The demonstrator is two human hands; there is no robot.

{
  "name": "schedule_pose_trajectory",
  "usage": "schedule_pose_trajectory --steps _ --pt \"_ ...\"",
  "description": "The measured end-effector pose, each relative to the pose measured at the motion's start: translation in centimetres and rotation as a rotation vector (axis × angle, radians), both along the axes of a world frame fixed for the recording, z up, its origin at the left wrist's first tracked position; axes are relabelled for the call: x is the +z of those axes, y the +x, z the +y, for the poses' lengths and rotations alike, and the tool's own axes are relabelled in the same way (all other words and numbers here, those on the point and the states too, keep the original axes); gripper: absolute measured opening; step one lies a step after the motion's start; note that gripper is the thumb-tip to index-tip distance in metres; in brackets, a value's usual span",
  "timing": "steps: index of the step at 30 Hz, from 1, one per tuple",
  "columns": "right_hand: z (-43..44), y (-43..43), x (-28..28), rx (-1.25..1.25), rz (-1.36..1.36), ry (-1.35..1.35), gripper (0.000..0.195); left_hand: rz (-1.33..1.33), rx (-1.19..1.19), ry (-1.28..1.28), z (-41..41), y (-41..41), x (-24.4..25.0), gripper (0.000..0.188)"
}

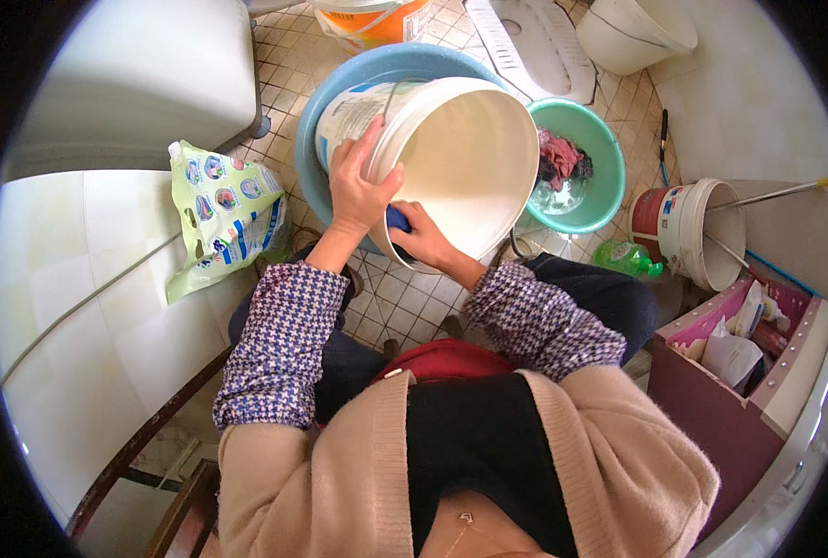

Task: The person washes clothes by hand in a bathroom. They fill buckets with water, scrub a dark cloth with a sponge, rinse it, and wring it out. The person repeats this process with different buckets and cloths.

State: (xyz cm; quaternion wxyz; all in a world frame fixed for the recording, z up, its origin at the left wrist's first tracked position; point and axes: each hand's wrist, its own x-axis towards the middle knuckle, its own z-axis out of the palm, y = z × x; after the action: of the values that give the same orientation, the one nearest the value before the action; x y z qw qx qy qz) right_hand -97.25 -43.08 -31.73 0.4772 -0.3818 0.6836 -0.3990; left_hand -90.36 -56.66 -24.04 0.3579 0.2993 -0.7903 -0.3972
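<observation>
A white plastic bucket (480,153) lies tilted on its side in a large blue basin (309,139), its mouth turned towards me. My left hand (363,178) grips the bucket's rim at the left, with the thumb over the edge. Inside the mouth, at the lower left wall, my right hand (419,237) holds a dark blue object (398,219), mostly hidden by the fingers; its kind is unclear. To the right of the blue basin, a green basin (612,167) holds pink and dark wet cloths (561,159) in water.
A green detergent bag (225,216) stands at left. An orange and white bucket (375,21), a squat toilet (539,49) and a white bucket (630,35) lie beyond. At right are a green bottle (626,258), a tipped bucket (686,230) with poles, and an open box (713,411).
</observation>
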Motion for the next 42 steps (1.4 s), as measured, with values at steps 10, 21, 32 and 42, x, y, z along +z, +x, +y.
schedule_pose_trajectory --steps 10,21,32,42 --pt "3.2 -13.9 -0.3 0.351 1.514 0.093 0.019 0.019 -0.045 0.164 -1.9 -1.7 0.8 0.060" --pt "5.3 -4.9 -0.9 0.340 0.582 -0.051 0.044 -0.112 -0.291 0.088 -5.2 -2.4 1.9 0.056" --pt "6.7 -10.9 -0.5 0.192 1.318 0.154 0.029 0.139 0.097 0.443 5.6 3.8 -2.9 0.096" --pt "3.1 -0.3 -0.1 -0.101 0.205 -0.131 0.052 0.012 0.231 0.323 8.1 4.0 -2.7 0.065"
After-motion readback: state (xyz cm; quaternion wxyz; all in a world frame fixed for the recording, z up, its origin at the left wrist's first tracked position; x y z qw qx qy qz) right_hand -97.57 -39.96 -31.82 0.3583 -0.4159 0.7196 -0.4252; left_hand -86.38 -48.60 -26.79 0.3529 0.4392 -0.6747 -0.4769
